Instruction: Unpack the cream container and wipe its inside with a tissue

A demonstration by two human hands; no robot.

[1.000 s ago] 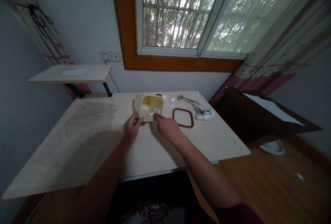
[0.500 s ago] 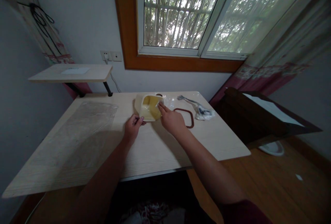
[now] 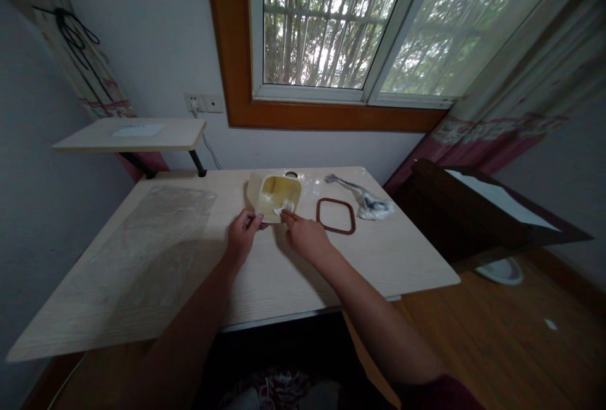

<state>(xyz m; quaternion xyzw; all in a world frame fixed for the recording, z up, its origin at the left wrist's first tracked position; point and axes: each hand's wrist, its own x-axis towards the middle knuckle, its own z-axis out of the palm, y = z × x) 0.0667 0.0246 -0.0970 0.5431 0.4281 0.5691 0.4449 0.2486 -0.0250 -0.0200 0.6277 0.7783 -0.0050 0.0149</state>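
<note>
1. Position: the cream, rounded-square plastic container [image 3: 254, 190] is at the centre of the frame, over the far part of the pale wood-grain table [image 3: 284, 284]. Its yellowish opening is tilted towards me. I cannot tell whether its base fully touches the tabletop.
2. Left hand [image 3: 243, 232]: closed on the container's near-left corner, thumb at the rim. I judge this grip right for steadying; keep the thumb low so that the opening is clear.
3. Right hand [image 3: 305, 232]: fingers drawn together, holding a crumpled white tissue [image 3: 285, 207] by the fingertips, at the inner near-right part of the container. Thumb placement cannot be told.
4. Step in hand, as judged: wiping the inside. Press with the fingertips flat and work into the rounded corners, where residue would likely escape a straight stroke.
5. Counter-force: match each push with the left hand, or the light-looking shell may skid or tip.
6. Tissue: refold to a fresh face if it drags or bunches. Loose ends would probably catch on the rim.
7. Clearance: the reddish-brown, rounded-square ring [image 3: 353, 217] lies flat just right of centre, near my right wrist; keep the forearm off it. The clear plastic bag with dark contents [image 3: 374, 207] lies beyond it, further right.
</note>
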